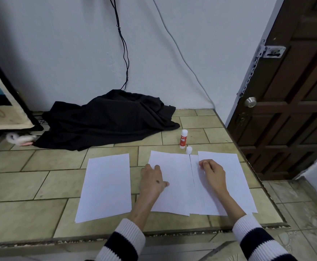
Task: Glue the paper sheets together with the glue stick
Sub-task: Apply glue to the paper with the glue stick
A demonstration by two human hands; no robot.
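Three paper sheets lie in a row on the counter [22, 185] before me. The left sheet [105, 187] lies apart; the middle sheet [174, 178] and right sheet [234, 178] overlap along one edge. My left hand [153, 180] rests on the middle sheet, my right hand [213, 171] on the right. Behind them stands the glue stick [183, 138], its cap [188, 150] just beside it. A cloth heap [106, 119] lies behind, against the wall.

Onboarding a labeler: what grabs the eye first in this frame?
Three white paper sheets on the tiled floor: one sheet apart at left, two overlapping ones under the left hand and right hand. Just beyond them stands the glue stick, its cap beside it. A black cloth lies heaped by the wall.
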